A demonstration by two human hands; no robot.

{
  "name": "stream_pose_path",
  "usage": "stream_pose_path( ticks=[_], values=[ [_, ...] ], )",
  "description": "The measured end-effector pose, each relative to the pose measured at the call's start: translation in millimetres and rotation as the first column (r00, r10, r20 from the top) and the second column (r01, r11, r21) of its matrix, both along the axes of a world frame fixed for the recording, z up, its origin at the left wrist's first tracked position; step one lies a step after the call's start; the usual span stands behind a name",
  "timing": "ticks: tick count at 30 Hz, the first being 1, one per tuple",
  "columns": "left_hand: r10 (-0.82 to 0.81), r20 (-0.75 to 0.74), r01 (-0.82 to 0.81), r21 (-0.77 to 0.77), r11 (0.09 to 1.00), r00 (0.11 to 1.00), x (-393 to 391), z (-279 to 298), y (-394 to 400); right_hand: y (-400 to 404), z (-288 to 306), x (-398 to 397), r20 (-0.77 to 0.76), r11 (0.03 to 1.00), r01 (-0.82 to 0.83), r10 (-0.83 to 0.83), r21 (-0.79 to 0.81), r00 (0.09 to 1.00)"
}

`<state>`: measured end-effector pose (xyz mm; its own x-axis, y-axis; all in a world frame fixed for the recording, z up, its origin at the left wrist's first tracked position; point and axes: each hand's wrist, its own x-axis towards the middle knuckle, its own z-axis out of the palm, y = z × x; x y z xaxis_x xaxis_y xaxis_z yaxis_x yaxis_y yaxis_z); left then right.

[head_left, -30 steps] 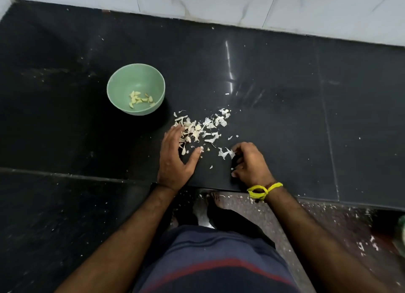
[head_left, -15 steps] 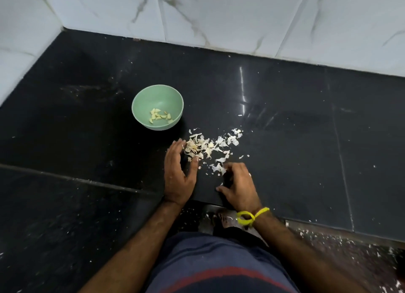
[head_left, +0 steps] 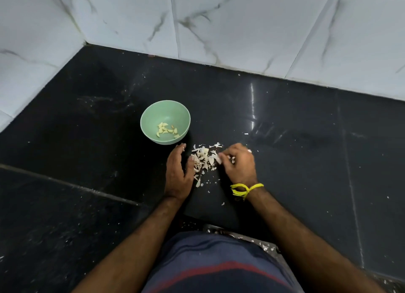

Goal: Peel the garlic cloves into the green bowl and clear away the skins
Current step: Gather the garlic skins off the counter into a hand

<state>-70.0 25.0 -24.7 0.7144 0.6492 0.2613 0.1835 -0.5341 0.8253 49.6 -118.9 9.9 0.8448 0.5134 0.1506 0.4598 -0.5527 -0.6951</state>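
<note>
I find the skins (head_left: 202, 160) heaped just right of the green bowl (head_left: 165, 122); left hand (head_left: 177, 174) flat-fingered, right hand (head_left: 237, 162) apparently pinching some. Risk: sweeping scatters flakes off the worktop (head_left: 295, 150).

One green bowl (head_left: 165, 122); roughly nine peeled cloves (head_left: 167, 130) inside; one skin pile (head_left: 203, 159); two hands.

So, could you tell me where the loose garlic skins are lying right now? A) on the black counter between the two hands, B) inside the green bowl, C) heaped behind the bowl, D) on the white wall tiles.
A: the garlic skins lie piled on the black counter between the left hand and right hand; the green bowl holds only peeled cloves.
</note>
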Motion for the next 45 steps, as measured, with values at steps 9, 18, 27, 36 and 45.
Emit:
stream_pose_path(
  ticks=[9, 18, 27, 36, 45],
  values=[
    [-0.052, -0.083, 0.055, 0.032, 0.998, 0.995, 2, -2, -4, -4, -19, 79, -0.078, 0.999, -0.017, 0.014, -0.034, 0.997],
    [0.039, -0.052, -0.03, 0.165, 0.986, 0.998, 1, -9, -4, 35, -25, 25, -0.044, 0.929, -0.341, 0.35, 0.14, 0.936],
    [0.167, -0.072, -0.151, 0.193, 0.97, 0.983, -1, -11, -7, 54, -23, 39, -0.055, 0.697, -0.714, 0.712, -0.068, 0.7],
    [0.183, -0.05, -0.173, 0.157, 0.972, 0.982, -2, 3, -19, -20, -30, 36, -0.085, 0.945, -0.303, 0.315, 0.124, 0.945],
    [0.465, 0.079, -0.388, -0.439, 0.81, 0.882, -9, 9, -50, 34, -34, -23, 0.151, 0.751, -0.653, 0.66, -0.099, 0.736]
  ],
)
